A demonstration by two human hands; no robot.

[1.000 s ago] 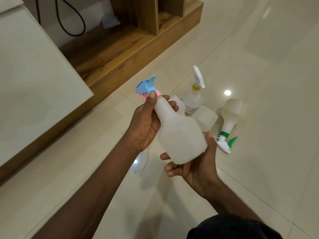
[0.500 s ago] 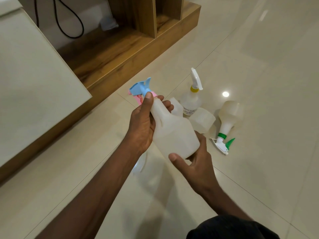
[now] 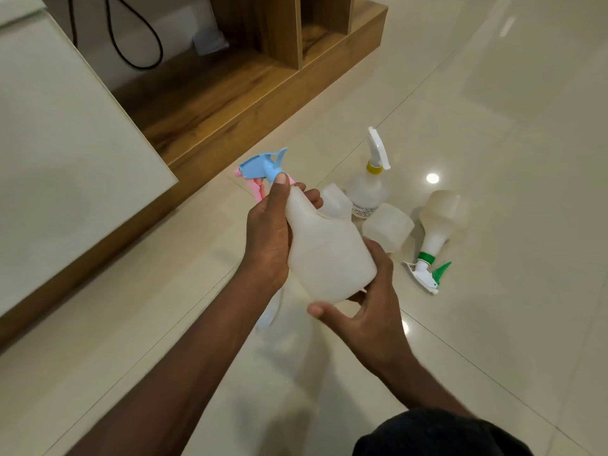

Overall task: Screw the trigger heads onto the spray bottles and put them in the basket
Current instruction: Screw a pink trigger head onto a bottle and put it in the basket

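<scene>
I hold a milky white spray bottle tilted in the air over the floor. My left hand grips its neck just under the blue and pink trigger head, thumb laid along the neck. My right hand cups the bottle's base, fingers curled round its far side and thumb spread below. On the tiles behind stand a clear bottle with a white trigger and yellow collar and two headless bottles. A bottle with a green and white trigger lies on its side. No basket is in view.
A wooden shelf unit with a black cable runs along the back left. A large cream panel juts in at the left. Glossy cream floor tiles stretch right and forward. My dark-clothed knee shows at the bottom.
My right hand has shifted round the bottle's base, from cupping it underneath to fingers on the far side with thumb spread. The bottle has turned slightly; my left hand kept its grip.
</scene>
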